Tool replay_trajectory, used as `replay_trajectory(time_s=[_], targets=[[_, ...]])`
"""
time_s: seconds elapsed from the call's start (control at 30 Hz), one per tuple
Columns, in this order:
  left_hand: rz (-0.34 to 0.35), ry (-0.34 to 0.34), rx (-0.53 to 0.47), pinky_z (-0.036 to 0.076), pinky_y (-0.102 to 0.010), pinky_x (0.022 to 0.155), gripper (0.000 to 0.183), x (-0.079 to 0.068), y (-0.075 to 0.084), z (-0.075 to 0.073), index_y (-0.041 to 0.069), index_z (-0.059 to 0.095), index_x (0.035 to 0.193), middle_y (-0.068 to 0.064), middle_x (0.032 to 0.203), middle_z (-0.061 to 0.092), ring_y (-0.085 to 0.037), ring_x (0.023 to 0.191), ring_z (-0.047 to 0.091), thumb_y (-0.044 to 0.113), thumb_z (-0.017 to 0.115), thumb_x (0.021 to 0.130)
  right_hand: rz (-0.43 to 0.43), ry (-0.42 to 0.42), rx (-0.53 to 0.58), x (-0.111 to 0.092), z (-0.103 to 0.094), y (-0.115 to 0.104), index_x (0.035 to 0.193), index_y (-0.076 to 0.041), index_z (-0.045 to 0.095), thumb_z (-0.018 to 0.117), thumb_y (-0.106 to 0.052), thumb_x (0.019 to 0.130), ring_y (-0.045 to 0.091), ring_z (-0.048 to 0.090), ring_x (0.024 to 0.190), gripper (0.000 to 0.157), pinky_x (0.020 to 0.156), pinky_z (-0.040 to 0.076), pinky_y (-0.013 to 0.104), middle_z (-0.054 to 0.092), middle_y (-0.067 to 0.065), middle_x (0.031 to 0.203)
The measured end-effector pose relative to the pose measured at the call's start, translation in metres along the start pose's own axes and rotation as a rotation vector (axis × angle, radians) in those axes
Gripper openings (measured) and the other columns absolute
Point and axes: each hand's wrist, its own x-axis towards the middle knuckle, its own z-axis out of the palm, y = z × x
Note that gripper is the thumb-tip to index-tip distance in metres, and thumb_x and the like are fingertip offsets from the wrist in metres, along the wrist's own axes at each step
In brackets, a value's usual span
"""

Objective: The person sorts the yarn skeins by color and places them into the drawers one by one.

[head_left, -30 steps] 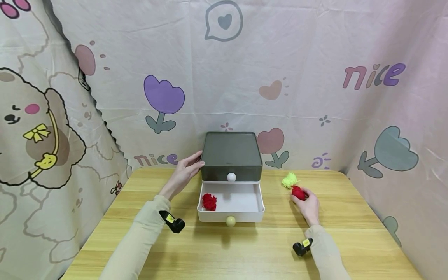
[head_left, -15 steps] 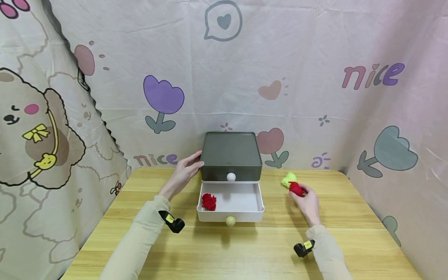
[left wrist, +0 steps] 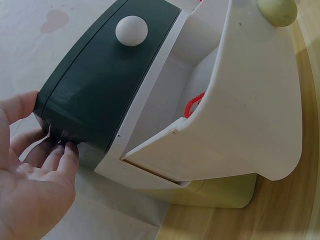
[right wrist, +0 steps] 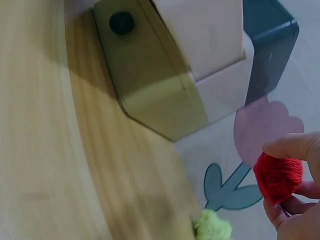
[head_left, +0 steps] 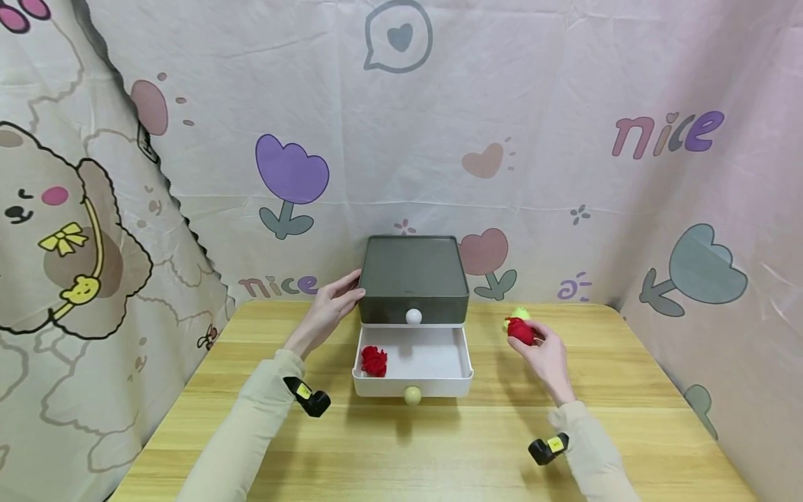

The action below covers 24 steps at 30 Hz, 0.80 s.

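My right hand [head_left: 546,354] pinches a red yarn ball [head_left: 520,332] between thumb and fingers, above the table to the right of the drawer box. Behind it, partly hidden, is a fluffy yellow-green yarn ball [right wrist: 212,226]. My left hand [head_left: 329,309] rests its fingers against the left side of the dark grey-green top section [head_left: 414,268] of the drawer box. The white middle drawer [head_left: 413,388] is pulled out, with a red yarn bundle [head_left: 374,362] in its left front corner. Only a red loop [left wrist: 192,106] of that bundle shows in the left wrist view.
An olive bottom drawer [right wrist: 150,75] with a dark knob [right wrist: 121,22] sits beneath the white one. The top section has a white knob [head_left: 413,316]; the white drawer has a pale green one [head_left: 412,396]. A printed cloth [head_left: 401,153] hangs behind the wooden table [head_left: 314,453].
My right hand has moved left and slightly away from me with the red yarn ball, which now covers much of the yellow-green one. My left hand stays on the box.
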Motion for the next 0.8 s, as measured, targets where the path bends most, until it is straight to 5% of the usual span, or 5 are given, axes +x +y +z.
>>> replay_trajectory(time_s=[0.8], targets=[[-0.002,-0.005,0.000,0.019,-0.036,0.112,0.061,-0.001,0.003,0.001,0.012,0.026,0.141,-0.003,0.151,0.012,-0.018,0.137,0.018,0.020,0.055,0.088,-0.164,-0.186,0.073,-0.027,0.003,-0.060,0.116,-0.007,0.055,0.075,-0.024,0.071,0.026,0.056,0.101,0.052,0.077,0.049,0.011,0.054,0.013,0.119]])
